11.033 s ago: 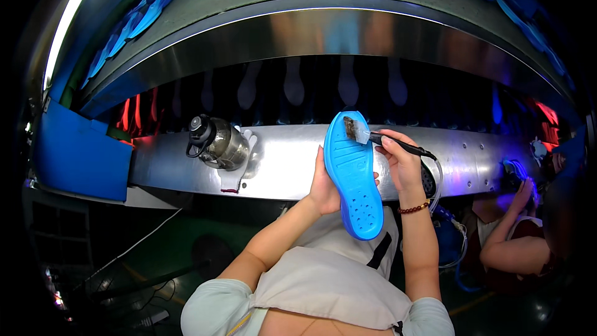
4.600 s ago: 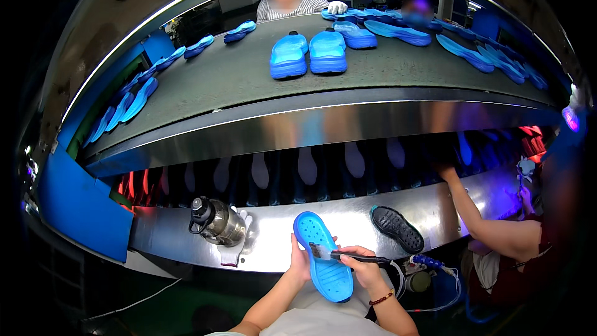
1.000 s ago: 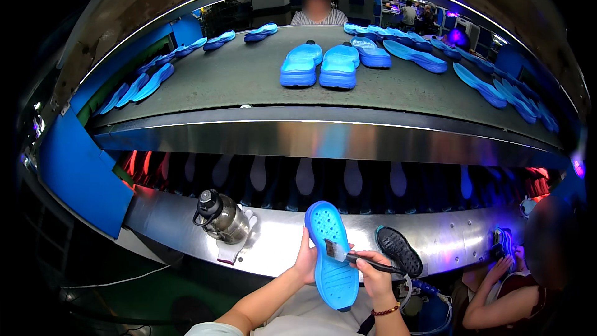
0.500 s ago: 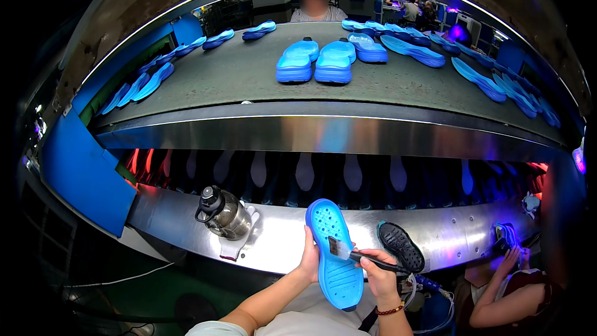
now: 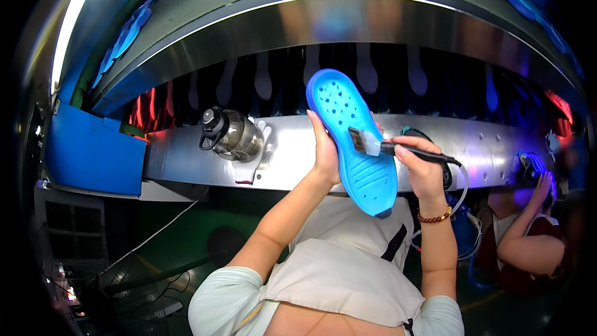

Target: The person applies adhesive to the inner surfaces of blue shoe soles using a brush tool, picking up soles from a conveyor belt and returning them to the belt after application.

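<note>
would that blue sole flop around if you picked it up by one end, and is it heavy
Probably fairly stiff: the sole looks thick-edged and shows no clear sag in the left hand. It is likely light for its size, since that hand alone seems to support it while the right hand holds the brush.

Rubbery-looking blue sole [image 5: 347, 118], satin-smooth between ridges and holes; brush [image 5: 388, 149], rough-bristled, its grip smooth black plastic; ledge [image 5: 298, 149] of shiny metal; glossy see-through bottle [image 5: 241, 138]; cloth glove [image 5: 248, 172]; matt cloth apron [image 5: 342, 277]
</note>
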The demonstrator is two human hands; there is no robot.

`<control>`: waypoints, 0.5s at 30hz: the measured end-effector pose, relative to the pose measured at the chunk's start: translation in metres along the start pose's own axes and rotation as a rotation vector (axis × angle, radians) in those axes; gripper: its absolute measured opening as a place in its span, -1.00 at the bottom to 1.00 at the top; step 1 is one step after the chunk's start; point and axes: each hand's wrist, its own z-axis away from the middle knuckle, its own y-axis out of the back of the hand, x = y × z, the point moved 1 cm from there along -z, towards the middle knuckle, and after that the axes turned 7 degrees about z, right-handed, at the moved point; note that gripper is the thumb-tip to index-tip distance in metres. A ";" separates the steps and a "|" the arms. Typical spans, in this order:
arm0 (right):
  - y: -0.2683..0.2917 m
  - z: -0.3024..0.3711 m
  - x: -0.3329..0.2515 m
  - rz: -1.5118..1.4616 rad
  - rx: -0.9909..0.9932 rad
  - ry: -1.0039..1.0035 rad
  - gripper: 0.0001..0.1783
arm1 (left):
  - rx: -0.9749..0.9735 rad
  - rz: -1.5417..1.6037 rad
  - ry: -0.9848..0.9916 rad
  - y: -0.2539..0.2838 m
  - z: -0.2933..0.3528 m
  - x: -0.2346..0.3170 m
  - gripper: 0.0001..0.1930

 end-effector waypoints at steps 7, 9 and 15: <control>-0.010 -0.001 -0.008 -0.023 -0.012 0.015 -0.78 | -0.039 -0.031 -0.093 -0.001 0.006 0.002 -0.02; -0.022 0.004 -0.015 0.398 -0.075 0.283 -0.76 | -0.020 -0.007 -0.103 0.001 0.004 0.002 -0.02; -0.026 0.031 -0.031 0.796 -0.336 0.594 -0.82 | 0.039 -0.097 -0.303 0.014 -0.003 0.033 -0.02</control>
